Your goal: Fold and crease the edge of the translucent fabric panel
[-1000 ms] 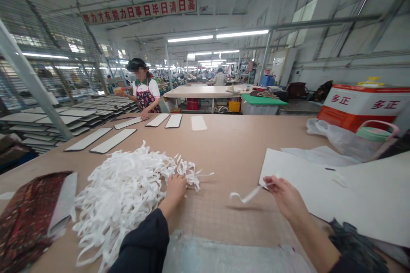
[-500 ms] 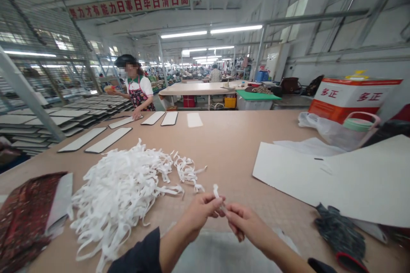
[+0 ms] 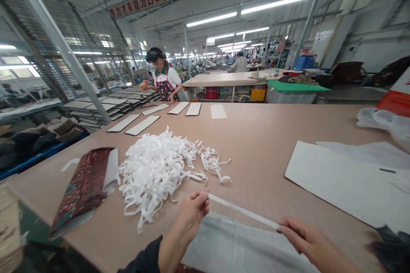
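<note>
White strip (image 3: 244, 212), extended straight between left hand (image 3: 192, 213) and right hand (image 3: 306, 239); each hand pinching one end between thumb and fingers.

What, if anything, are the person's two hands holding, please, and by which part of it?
A white strip: the left hand pinches it at or near one end, the right hand at or near the other.

Tube lights (image 3: 277, 4) overhead glare white, the worktop (image 3: 259, 136) is evenly lit with faint shadows, the distance looks soft, and wide-angle distortion stretches and blurs the edges.
</note>
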`<state>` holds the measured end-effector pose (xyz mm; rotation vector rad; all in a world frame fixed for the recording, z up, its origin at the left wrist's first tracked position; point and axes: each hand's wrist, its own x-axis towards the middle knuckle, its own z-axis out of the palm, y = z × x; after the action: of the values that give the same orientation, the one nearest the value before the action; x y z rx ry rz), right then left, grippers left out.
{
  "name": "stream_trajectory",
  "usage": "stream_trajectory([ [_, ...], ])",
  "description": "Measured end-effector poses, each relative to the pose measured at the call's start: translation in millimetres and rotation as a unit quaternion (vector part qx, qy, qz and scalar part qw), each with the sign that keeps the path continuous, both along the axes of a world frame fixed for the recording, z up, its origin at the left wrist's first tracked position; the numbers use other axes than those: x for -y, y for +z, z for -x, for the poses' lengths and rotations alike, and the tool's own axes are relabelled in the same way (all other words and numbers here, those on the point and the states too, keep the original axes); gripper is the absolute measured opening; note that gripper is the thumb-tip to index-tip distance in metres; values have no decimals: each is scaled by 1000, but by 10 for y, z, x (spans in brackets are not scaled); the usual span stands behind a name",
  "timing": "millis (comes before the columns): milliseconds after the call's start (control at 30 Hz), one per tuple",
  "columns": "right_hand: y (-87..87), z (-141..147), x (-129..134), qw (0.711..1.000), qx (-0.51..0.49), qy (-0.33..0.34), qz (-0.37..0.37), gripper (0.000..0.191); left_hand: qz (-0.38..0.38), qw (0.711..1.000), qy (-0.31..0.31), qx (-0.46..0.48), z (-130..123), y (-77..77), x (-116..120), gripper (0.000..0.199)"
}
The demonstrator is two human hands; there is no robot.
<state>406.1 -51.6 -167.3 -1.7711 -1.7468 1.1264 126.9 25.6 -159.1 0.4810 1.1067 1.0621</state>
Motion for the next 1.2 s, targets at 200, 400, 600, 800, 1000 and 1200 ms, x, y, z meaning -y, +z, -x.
stream_trajectory([
  [200, -334, 16, 88, 998, 52, 10, -17, 32, 0, 994, -57, -98, 263, -237, 99, 31],
  [400, -607, 154, 128, 987, 148, -23, -52, 29, -125, 886, -150, -421, 479, -446, 132, 28],
  [600, -700, 234, 113, 970, 231, -27, -73, 30, -178, 833, -164, -497, 518, -567, 159, 12],
  [800, -746, 293, 120, 959, 257, -44, -109, 31, -190, 804, -175, -535, 550, -641, 114, 14],
  [1000, -803, 292, 140, 950, 269, -50, -148, 31, -193, 782, -174, -566, 567, -652, 108, 14],
  [1200, -808, 304, 130, 945, 276, -48, -169, 32, -189, 760, -182, -595, 554, -639, 110, 13],
])
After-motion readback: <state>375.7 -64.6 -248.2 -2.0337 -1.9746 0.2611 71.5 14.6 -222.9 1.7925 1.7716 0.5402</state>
